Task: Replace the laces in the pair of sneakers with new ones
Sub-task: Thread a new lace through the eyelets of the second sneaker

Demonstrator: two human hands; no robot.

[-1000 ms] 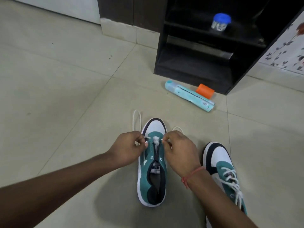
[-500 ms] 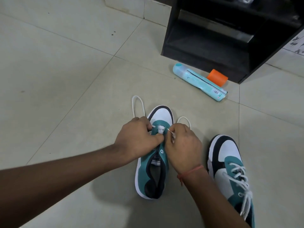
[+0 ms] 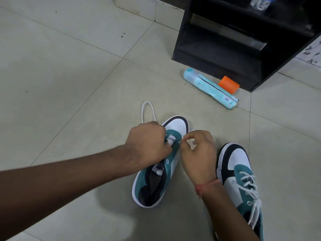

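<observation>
Lacing has barely begun on the near-left sneaker (image 3: pixel 156 171): only the far eyelets by the toe carry the white lace (image 3: pixel 146 110), and the nearer eyelets stand bare. Compared with a second ago, both hands have closed in over the first crossing. The left hand (image 3: pixel 147 145) now curls over the tongue and pinches the lace there, while the right hand (image 3: pixel 198 153) pinches the lace tip between thumb and forefinger just beside the right eyelet row. A loop of slack trails on the floor (image 3: pixel 69 84) beyond the left hand. That suggests the tip is being lined up for its next eyelet. The other sneaker (image 3: pixel 243 180), near right, is already laced.
</observation>
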